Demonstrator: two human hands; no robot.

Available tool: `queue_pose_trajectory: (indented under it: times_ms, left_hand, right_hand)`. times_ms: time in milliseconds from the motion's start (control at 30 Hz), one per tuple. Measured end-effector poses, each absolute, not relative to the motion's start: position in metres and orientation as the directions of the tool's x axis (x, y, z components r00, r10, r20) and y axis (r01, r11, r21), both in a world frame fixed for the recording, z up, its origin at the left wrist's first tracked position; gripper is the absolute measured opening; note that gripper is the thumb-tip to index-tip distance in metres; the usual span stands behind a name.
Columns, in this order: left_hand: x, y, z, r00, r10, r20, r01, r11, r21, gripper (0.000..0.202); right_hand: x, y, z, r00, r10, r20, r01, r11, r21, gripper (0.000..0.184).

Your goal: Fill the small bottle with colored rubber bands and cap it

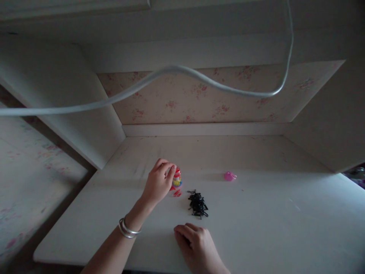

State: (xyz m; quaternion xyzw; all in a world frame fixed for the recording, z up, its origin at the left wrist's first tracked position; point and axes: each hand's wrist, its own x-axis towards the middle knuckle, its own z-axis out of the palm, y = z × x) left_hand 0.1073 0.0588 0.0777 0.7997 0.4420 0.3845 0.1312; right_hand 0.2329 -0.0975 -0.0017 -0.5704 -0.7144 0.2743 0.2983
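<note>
My left hand [158, 182], with silver bangles on the wrist, has its thumb and fingers curled together at the mouth of a small clear jar [177, 179]. Whatever the fingertips may pinch is too small to make out. Red, yellow and blue bands show inside the jar. A few red bands [177, 193] lie at its foot. Nearer to me is a loose heap of black elastic bands [197, 204]. Below that heap my right hand [196, 243] rests closed on the white tabletop, and nothing shows in its fingers.
A pink animal-shaped lid [229, 176] lies farther right on the white table [270, 228]. A white cable [176, 69] hangs across the upper view. Side panels [322, 125] and a floral back wall [199, 99] enclose the table.
</note>
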Motion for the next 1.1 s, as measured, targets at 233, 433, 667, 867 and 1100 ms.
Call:
queue_pose_trajectory:
  times_ms: [233,433,667,867,1100]
  left_hand:
    - [0.099,0.058,0.081,0.243,0.826,0.509,0.605,-0.539,0.586,0.026]
    - [0.082,0.041,0.056,0.211,0.877,0.432,0.600,-0.465,0.651,0.025]
    - [0.058,0.000,0.010,0.187,0.972,0.140,0.562,-0.223,0.797,0.025]
    - [0.047,-0.023,-0.004,0.142,0.989,0.046,0.472,-0.109,0.875,0.023]
    - [0.044,-0.024,-0.007,0.140,0.986,0.095,0.461,-0.150,0.875,0.024]
  right_hand:
    - [0.234,-0.098,-0.002,-0.171,0.981,0.095,0.658,0.185,-0.730,0.030]
    - [0.231,-0.095,0.005,-0.176,0.982,0.075,0.713,0.179,-0.678,0.029]
    - [0.242,-0.062,0.035,-0.102,0.985,0.137,0.906,0.149,-0.397,0.021]
    - [0.243,-0.021,0.038,-0.186,0.978,0.095,0.966,0.200,-0.165,0.015]
    - [0.241,-0.007,0.023,-0.257,0.966,0.035,0.961,0.259,-0.095,0.023]
